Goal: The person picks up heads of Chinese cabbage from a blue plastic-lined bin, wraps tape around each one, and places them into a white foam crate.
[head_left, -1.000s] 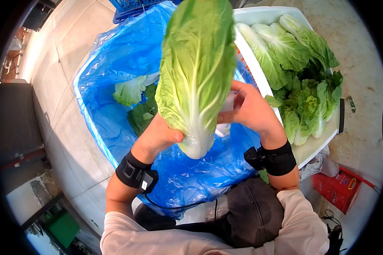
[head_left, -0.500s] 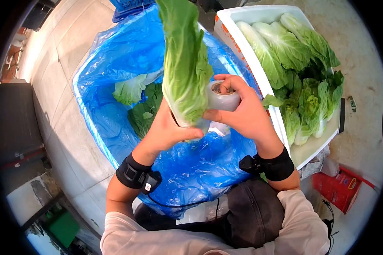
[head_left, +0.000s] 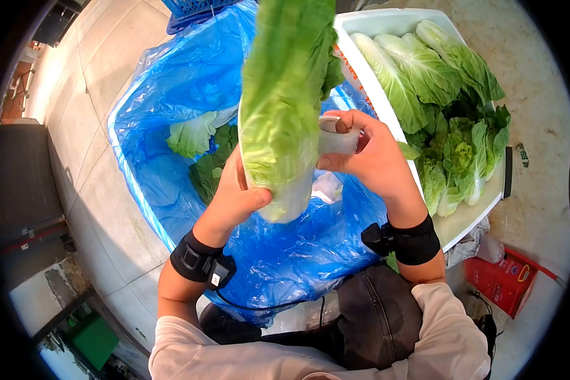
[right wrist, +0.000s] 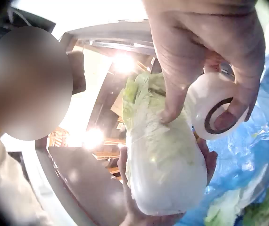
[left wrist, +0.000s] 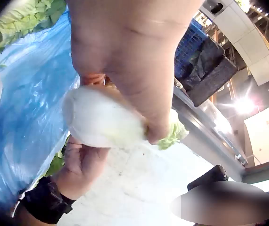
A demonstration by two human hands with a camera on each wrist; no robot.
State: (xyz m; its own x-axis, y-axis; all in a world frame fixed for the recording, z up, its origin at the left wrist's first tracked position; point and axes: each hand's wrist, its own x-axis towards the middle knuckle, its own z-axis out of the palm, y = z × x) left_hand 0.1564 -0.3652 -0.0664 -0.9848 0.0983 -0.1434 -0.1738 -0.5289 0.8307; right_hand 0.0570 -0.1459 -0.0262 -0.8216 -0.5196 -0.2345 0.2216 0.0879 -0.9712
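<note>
A napa cabbage (head_left: 282,107) stands leaf end up over the blue-lined bin, its white base lowest. My left hand (head_left: 231,199) grips it near the base, thumb across the near side. Beside it, my right hand (head_left: 383,164) holds a roll of clear plastic film (head_left: 339,140), with fingertips in the core. In the right wrist view the roll (right wrist: 205,101) lies right against the cabbage (right wrist: 165,165), and the right thumb touches the leaves. Shiny film shows around the lower cabbage. The left wrist view shows the smooth white base (left wrist: 101,120) between both hands.
Loose leaves (head_left: 193,136) lie in the blue plastic liner (head_left: 285,259) below the hands. To the right stands a white foam box (head_left: 396,126) with several cabbages (head_left: 418,69). A red dustpan (head_left: 500,282) is on the floor, and a blue crate (head_left: 196,9) sits at the back.
The cabbage turned in my left hand, swinging leftward side-on and then back to the middle. The film roll, mostly hidden behind it a second ago, now shows at its right side.
</note>
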